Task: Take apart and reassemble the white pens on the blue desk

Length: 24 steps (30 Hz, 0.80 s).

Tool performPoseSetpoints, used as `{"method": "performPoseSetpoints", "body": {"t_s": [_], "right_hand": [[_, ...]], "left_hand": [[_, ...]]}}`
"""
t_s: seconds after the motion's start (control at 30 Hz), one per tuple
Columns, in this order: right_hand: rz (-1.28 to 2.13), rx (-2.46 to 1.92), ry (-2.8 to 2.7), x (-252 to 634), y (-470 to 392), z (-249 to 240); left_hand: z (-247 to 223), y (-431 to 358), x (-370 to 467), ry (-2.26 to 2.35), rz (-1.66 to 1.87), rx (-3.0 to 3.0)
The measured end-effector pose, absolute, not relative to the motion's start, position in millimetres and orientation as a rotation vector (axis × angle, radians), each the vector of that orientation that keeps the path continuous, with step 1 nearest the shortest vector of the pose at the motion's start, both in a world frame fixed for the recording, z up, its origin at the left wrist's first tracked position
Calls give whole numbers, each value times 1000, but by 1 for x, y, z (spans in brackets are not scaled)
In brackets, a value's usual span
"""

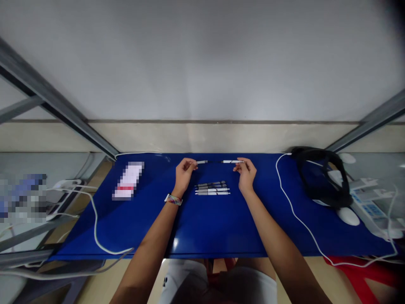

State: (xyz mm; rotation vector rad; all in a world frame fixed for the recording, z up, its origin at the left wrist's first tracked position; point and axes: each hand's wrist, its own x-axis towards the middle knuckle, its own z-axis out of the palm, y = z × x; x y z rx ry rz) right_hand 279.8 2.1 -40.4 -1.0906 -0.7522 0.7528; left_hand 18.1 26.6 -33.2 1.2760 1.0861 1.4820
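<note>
Near the back of the blue table, my left hand (186, 166) pinches a short grey-white pen piece (201, 162) that points to the right. Opposite it, my right hand (247, 171) has its fingers closed on a white pen barrel (230, 161), held level and in line with the other piece. A thin dark stretch lies between the two pieces; whether it joins them I cannot tell. Just below the hands, several pens (212, 191) rest side by side on the table, the rear ones darker, the front ones white. Their tips point left.
On the left of the blue table (209, 236) lies a blurred-out phone-like rectangle (129, 180). At right are a black headset (324, 177) and a white controller-like object (348, 216). White cables (292, 211) cross both sides. Grey metal posts (60, 99) frame the table.
</note>
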Motion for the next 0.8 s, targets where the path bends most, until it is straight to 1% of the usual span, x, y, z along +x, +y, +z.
{"method": "performPoseSetpoints", "body": {"t_s": [0.8], "right_hand": [[712, -1113, -779, 280, 1, -42]], "left_hand": [[-33, 25, 20, 1089, 1468, 1293]]}}
